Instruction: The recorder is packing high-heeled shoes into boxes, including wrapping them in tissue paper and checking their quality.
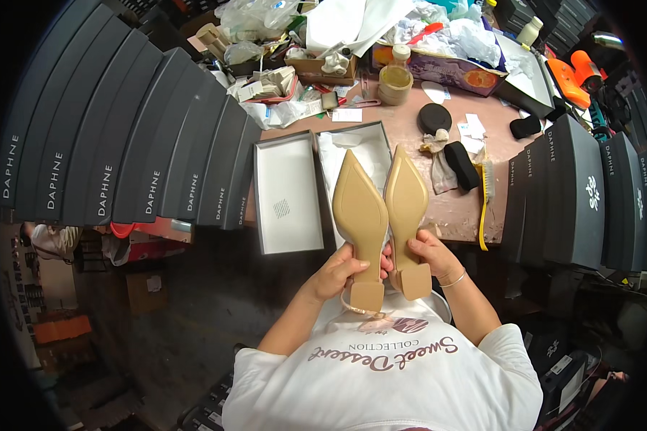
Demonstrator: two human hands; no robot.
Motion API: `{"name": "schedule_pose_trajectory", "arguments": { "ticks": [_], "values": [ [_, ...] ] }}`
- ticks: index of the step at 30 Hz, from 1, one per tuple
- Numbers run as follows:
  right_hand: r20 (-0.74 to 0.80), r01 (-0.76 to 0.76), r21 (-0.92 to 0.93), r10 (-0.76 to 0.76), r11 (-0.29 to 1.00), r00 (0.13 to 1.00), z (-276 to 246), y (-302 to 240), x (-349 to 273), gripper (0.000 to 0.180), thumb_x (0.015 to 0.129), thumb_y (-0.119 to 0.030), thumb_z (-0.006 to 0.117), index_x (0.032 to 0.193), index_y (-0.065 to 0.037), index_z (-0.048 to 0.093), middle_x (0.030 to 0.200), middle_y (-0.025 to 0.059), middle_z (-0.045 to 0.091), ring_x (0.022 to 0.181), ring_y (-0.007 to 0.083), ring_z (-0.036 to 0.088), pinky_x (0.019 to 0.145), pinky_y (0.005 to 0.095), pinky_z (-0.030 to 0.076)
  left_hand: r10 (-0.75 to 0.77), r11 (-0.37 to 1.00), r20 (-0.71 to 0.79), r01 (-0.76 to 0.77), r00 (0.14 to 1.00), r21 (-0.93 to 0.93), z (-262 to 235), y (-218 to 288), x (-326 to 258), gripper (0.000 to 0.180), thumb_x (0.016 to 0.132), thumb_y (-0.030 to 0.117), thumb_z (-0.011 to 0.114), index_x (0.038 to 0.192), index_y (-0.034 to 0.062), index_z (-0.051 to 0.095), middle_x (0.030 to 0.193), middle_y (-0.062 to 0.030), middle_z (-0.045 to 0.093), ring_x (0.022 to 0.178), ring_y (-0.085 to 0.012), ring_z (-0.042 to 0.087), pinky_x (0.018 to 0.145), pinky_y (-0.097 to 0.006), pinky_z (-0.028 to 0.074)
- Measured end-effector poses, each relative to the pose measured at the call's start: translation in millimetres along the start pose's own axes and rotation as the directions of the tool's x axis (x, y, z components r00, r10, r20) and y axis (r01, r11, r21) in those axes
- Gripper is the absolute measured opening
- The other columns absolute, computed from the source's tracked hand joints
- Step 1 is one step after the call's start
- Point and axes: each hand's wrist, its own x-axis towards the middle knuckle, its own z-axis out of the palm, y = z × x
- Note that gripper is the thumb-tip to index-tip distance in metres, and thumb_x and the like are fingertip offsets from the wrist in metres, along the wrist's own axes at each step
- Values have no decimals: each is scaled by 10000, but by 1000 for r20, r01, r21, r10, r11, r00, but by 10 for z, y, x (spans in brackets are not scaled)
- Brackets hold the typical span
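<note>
A pair of pointed heeled shoes is held side by side, tan soles up and toes pointing away from me. My left hand (338, 273) is closed round the waist of the left shoe (359, 205), its thumb lying on the sole. In the same way my right hand (433, 253) grips the right shoe (407, 190) just ahead of its block heel. The uppers are turned down and mostly hidden. Beyond and partly under the shoes lies an open shoebox (328, 154) with white tissue paper. Left of it rests a box lid (287, 194), its white inside showing.
Dark shoebox stacks flank the table (453, 215), one at left (133, 136) and one at right (564, 187). A yellow-handled brush (484, 205), black sponge pads (461, 165) and a round black tin (434, 118) lie at right. Behind stand a jar (394, 85) and a paper-filled carton (453, 72).
</note>
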Motion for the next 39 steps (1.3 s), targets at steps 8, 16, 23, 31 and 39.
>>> {"name": "schedule_pose_trajectory", "arguments": {
  "ticks": [8,16,23,31,39],
  "values": [
    [-43,-9,201,18,980,999,78,-10,153,349,960,-258,491,1196,-3,460,1027,110,596,841,211,631,750,347,535,2,983,-140,-28,990,-182,-1,-15,49,431,913,148,395,1299,10,261,1071,-209,569,953,-270,617,861,-377,517],
    [-19,-18,181,22,983,1000,85,-58,191,374,951,-290,506,1168,13,483,1001,109,602,827,184,640,717,308,543,47,987,-123,-65,991,-145,28,37,63,495,895,135,428,1335,15,235,1121,-212,531,977,-280,603,870,-390,511],
    [-91,19,-15,-21,1000,996,74,-361,109,373,956,-225,495,1240,5,422,1017,138,615,783,204,646,695,335,547,134,990,-218,-121,967,72,116,109,36,412,923,133,416,1294,11,282,1134,-173,532,1001,-255,594,870,-375,510],
    [-255,-345,-927,-425,-149,868,-776,-711,179,234,899,-181,543,1052,-11,495,889,184,656,764,310,656,649,422,505,558,830,-314,-512,768,222,156,272,149,361,918,45,447,1244,37,293,1188,-163,469,1100,-250,526,961,-404,439],
    [-186,-240,-970,-491,-48,851,-913,-801,341,244,826,-233,619,973,-41,596,843,196,629,775,369,622,703,465,489,655,733,-358,-445,665,515,-94,243,82,266,924,44,464,1157,18,338,1134,-162,491,1004,-233,561,885,-392,493]
  ]
}}
